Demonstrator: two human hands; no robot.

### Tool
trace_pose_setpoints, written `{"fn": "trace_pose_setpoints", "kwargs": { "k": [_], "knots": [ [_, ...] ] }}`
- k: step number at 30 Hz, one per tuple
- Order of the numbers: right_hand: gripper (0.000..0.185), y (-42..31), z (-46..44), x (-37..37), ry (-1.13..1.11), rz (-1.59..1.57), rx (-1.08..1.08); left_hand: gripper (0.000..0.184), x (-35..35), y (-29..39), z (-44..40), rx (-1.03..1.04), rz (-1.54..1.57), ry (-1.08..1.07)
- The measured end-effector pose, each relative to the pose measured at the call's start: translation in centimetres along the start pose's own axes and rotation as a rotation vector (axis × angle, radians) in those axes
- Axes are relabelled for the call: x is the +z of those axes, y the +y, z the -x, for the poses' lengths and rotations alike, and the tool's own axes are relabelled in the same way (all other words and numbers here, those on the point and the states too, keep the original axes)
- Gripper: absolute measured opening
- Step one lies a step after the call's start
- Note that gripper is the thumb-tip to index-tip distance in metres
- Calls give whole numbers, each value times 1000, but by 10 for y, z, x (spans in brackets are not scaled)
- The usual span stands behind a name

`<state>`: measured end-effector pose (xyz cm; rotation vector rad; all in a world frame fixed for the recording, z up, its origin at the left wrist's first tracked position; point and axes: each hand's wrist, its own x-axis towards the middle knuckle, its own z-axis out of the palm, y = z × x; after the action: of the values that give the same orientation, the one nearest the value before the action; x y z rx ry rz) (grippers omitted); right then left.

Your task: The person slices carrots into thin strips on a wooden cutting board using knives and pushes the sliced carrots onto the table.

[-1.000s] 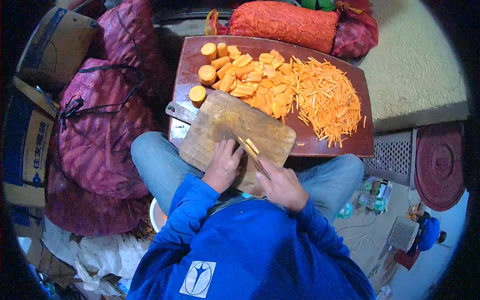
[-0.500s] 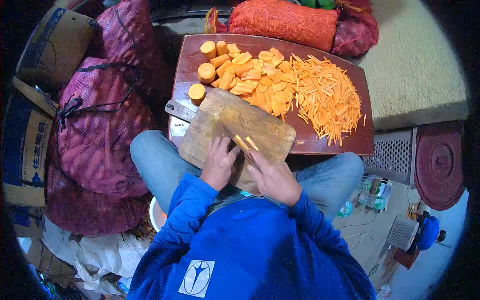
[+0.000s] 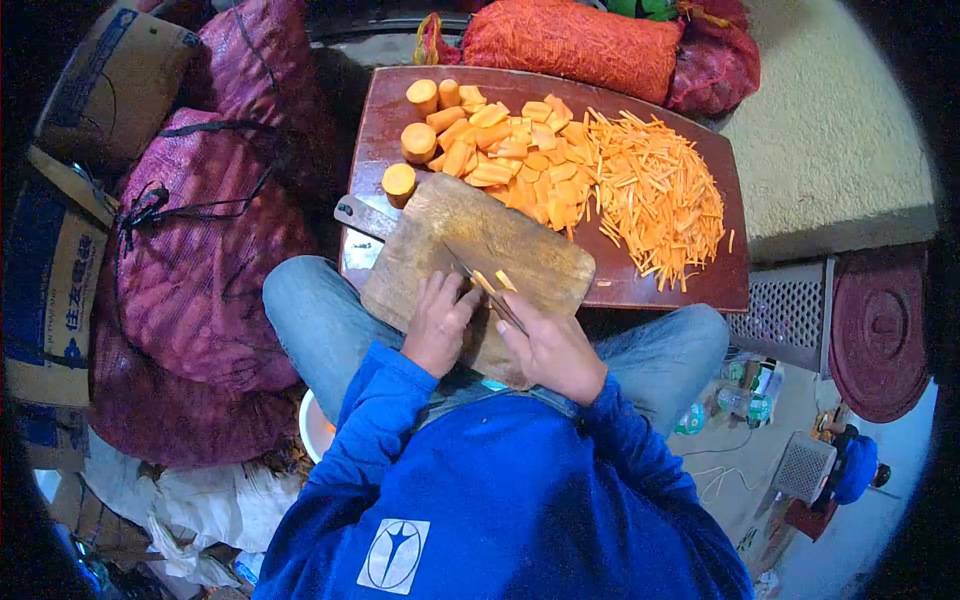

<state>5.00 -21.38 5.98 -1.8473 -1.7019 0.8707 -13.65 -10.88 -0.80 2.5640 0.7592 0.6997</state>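
Observation:
My right hand (image 3: 555, 350) grips a knife (image 3: 500, 308), its blade angled up and left over the wooden cutting board (image 3: 530, 245). Beside the blade lie a few thin orange carrot strips (image 3: 505, 281). My left hand (image 3: 440, 320) rests on the board left of the knife, fingers bent and pressed together; what they hold, if anything, is hidden. Behind the board, on the red-brown table (image 3: 385, 110), are carrot chunks (image 3: 418, 142), a heap of carrot slices (image 3: 545, 165) and a pile of carrot sticks (image 3: 665, 200). A flat metal handle (image 3: 364, 216) sticks out at the board's left.
Purple-red mesh sacks (image 3: 210, 270) and cardboard boxes (image 3: 110, 90) stand at the left. An orange-filled mesh bag (image 3: 570, 45) lies behind the table. A white bowl (image 3: 314, 428) sits by my left leg. At the right are a perforated crate (image 3: 785, 310) and a person in blue (image 3: 855, 468).
Both hands have stayed over the board. The knife and my right hand have shifted slightly up and left. The view has moved a little.

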Motion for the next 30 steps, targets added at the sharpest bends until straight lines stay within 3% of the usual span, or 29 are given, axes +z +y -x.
{"fn": "trace_pose_setpoints", "kwargs": {
  "k": [4, 7, 9, 16, 19, 21, 25, 30],
  "knots": [
    [39, -8, 24, -13, -23, -37, 17, 39, -4, 1, 0, 4, 2, 31],
    [38, -9, 27, -10, -122, -20, 164, 41, -3, 1, -2, -25, 64, -12],
    [39, -5, 13, 2, 30, 15, -34, 43, 1, -1, -1, -16, 47, 7],
    [48, -13, 22, -9, 1, -39, -77, 37, 4, -3, 4, -1, 49, 54],
    [47, -13, 27, -5, -113, 1, 93, 33, 5, -4, 4, 10, 9, 24],
    [41, -10, 12, 1, 9, -13, -13, 32, 5, -3, 2, 18, 10, 39],
    [43, -5, 5, -1, 39, -30, -129, 32, 2, 0, -1, 20, -6, 35],
    [40, -6, 30, -5, -77, -60, 112, 33, 2, 2, 2, 4, -30, 16]
  ]
}}
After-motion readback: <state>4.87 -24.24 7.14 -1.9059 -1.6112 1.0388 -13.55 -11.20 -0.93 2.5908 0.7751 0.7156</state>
